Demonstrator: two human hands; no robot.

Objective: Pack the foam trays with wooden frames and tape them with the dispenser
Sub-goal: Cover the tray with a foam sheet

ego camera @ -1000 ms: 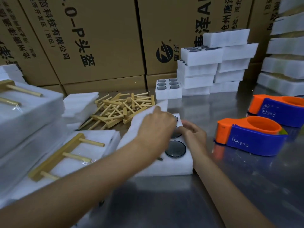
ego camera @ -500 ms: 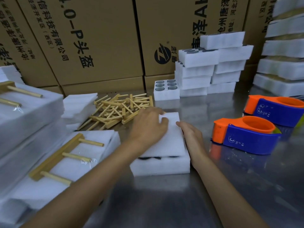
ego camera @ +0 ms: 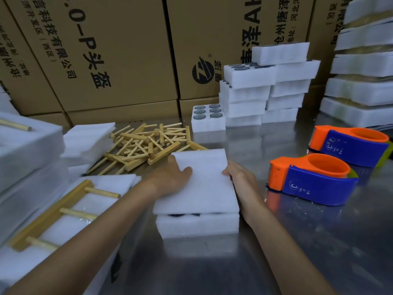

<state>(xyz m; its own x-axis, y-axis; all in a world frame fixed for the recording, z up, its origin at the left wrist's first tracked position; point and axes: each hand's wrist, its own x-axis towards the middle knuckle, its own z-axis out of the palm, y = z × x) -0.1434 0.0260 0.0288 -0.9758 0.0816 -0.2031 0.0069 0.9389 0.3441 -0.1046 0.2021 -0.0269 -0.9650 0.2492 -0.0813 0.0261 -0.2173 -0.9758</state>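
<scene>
Dark discs (ego camera: 185, 214) under foam sheet (ego camera: 200, 179)

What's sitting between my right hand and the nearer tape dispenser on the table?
Nothing visible. Only bare metal table lies between the right hand, at the right edge of the foam sheet, and the nearer tape dispenser. The second dispenser sits farther back, off that line.

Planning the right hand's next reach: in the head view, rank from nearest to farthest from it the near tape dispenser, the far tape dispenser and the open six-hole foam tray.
From the right hand:
1. Near tape dispenser, just to its right.
2. Open six-hole foam tray, ahead by the stacks.
3. Far tape dispenser, far right.
</scene>
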